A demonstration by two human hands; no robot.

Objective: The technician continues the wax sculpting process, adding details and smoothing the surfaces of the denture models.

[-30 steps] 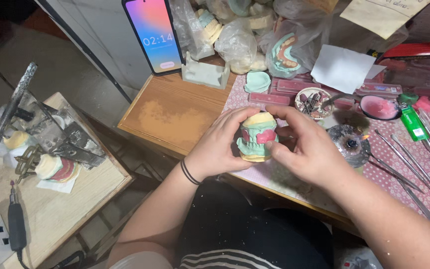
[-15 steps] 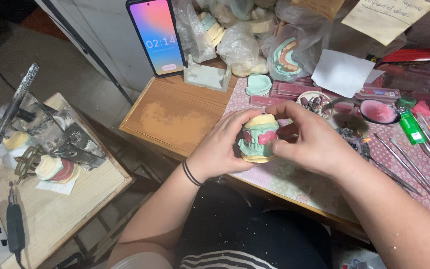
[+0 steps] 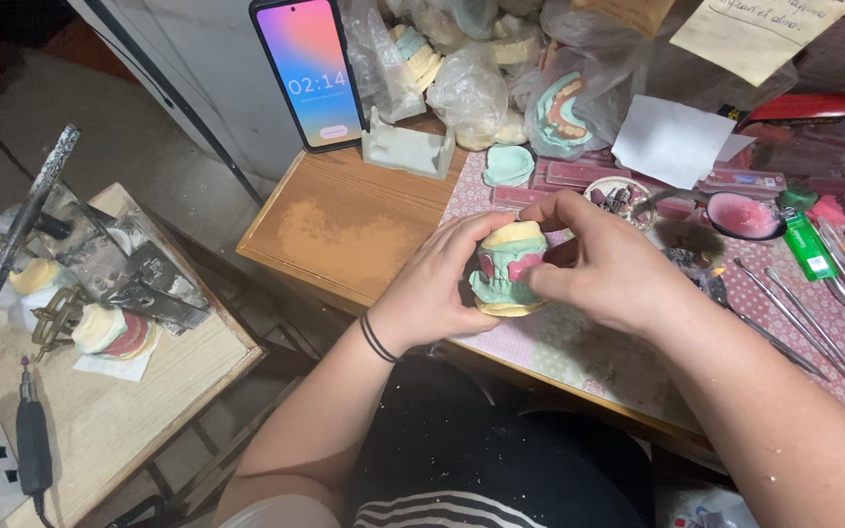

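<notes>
Both my hands hold a dental cast [image 3: 507,272] over the front of the wooden desk [image 3: 344,230]. The cast is a stacked pair of green plaster models with cream bases and pink wax between them. My left hand [image 3: 437,288] cups its left side and bottom; a black band circles that wrist. My right hand [image 3: 603,264] grips the right side, thumb pressed on the front near the pink wax and fingers arched over the top.
A phone [image 3: 310,70] stands lit at the desk's back, by a green block [image 3: 408,149] and bagged casts [image 3: 564,108]. Metal instruments [image 3: 814,303] and a pink-filled bowl [image 3: 740,215] lie right. A side table [image 3: 90,411] at left carries another cast [image 3: 114,330] and a handpiece [image 3: 31,445].
The cast stays in both hands at the same spot. My right thumb has shifted slightly across the cast's front.
</notes>
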